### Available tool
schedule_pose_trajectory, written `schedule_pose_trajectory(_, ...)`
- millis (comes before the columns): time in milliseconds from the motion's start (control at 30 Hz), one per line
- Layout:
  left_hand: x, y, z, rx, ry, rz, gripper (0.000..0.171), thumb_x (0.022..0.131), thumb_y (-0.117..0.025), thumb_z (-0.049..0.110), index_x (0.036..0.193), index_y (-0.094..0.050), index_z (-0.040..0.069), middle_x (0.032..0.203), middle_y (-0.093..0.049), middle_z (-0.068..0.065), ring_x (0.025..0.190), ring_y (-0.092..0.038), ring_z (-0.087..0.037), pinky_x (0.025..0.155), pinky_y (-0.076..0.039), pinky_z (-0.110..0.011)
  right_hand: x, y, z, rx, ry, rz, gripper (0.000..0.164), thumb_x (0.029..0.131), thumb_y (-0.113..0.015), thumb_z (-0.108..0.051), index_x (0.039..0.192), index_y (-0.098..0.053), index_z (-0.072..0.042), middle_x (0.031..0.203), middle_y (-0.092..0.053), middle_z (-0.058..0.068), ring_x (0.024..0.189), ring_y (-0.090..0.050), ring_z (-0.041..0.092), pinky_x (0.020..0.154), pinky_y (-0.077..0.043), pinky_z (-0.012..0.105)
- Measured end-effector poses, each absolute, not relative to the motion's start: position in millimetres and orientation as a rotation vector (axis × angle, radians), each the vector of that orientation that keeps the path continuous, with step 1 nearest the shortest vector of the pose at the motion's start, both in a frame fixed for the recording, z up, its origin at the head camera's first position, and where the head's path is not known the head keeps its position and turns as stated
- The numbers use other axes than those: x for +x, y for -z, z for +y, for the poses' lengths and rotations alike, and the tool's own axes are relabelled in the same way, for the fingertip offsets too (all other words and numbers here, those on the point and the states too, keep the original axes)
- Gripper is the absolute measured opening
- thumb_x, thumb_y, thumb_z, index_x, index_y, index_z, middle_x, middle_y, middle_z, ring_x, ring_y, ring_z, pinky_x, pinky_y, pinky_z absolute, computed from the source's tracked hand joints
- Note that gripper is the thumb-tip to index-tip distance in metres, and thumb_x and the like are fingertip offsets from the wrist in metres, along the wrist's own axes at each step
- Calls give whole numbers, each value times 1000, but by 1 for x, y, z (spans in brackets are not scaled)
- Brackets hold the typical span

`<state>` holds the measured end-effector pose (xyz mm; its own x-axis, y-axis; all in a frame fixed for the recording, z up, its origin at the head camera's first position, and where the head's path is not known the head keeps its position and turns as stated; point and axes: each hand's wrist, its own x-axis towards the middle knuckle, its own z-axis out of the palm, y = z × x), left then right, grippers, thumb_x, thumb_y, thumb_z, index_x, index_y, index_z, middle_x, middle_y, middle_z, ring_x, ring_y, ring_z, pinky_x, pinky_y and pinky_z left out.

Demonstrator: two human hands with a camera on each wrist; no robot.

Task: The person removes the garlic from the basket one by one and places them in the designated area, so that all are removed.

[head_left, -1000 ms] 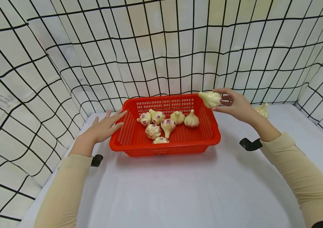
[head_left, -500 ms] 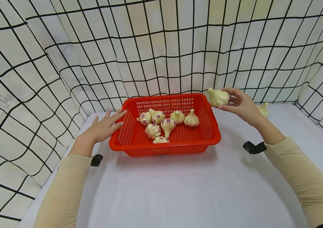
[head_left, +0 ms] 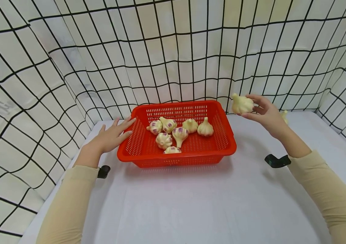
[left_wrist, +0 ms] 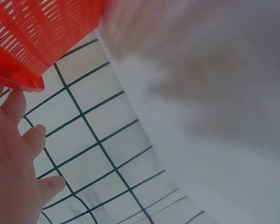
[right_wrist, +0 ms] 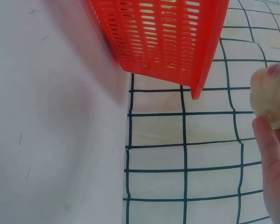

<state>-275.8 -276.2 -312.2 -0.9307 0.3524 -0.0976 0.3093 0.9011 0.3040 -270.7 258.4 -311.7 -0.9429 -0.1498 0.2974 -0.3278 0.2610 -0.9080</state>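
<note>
My right hand [head_left: 267, 113] pinches a pale garlic bulb [head_left: 242, 104] between thumb and fingers, up off the table just right of the red basket [head_left: 179, 157]. In the right wrist view that garlic bulb [right_wrist: 273, 95] shows a purple patch at the fingertips. Fingers spread and straight, my left hand [head_left: 110, 135] rests at the basket's left rim. Its fingers also meet the rim in the left wrist view, where the basket wall [left_wrist: 51, 37] fills the upper left corner. Inside the basket lie several garlic bulbs [head_left: 180, 135], some streaked purple.
Another garlic bulb [head_left: 284, 116] lies on the table behind my right hand, mostly hidden by it. A black wire grid [head_left: 191, 61] over white sheeting encloses the back and sides. White cloth [head_left: 191, 203] covers the table.
My right hand has moved to the right with the garlic bulb, from over the basket's right rim to beyond it. The left hand and the basket have stayed put.
</note>
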Motion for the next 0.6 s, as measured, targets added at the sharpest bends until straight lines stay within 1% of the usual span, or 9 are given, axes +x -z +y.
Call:
schedule_pose_trajectory(133,-275,313,-276,508,-436,2916,65,109,-37,48,166,-16,25,172,-4,-7,154,8,-44,113,12,-74,-269,313,262,458,-1768,-2352,58,95,-72,-4,148,-49,-15,137,-50,-1,116,-56,15,87,-53,16)
schedule_pose_trajectory(267,-275,314,-276,508,-438,2918,65,109,-37,48,166,-16,26,172,-5,-7,154,8,-44,113,12,-74,-266,314,265,400,-1772,-2371,59,96,-72,-7,149,-47,-15,143,-47,-1,124,-53,15,90,-51,14)
schedule_pose_trajectory(333,-275,314,-276,509,-436,2920,65,109,-37,49,166,-16,26,172,-5,-7,154,8,-44,113,12,-74,-265,314,267,396,-1774,-2375,61,97,-71,-7,151,-44,-14,146,-45,3,125,-52,16,91,-50,14)
schedule_pose_trajectory(533,-276,314,-277,507,-433,2920,65,109,-37,49,166,-16,26,173,-4,-5,155,8,-43,113,12,-73,-264,316,274,395,-1783,-2363,66,97,-70,-6,155,-39,-10,150,-42,6,120,-53,13,91,-49,14)
schedule_pose_trajectory(600,-276,314,-277,509,-435,2919,65,109,-37,49,166,-15,26,173,-4,-6,154,9,-43,113,12,-74,-263,316,276,375,-1782,-2365,66,97,-70,-7,155,-39,-10,151,-41,5,120,-54,10,91,-49,13)
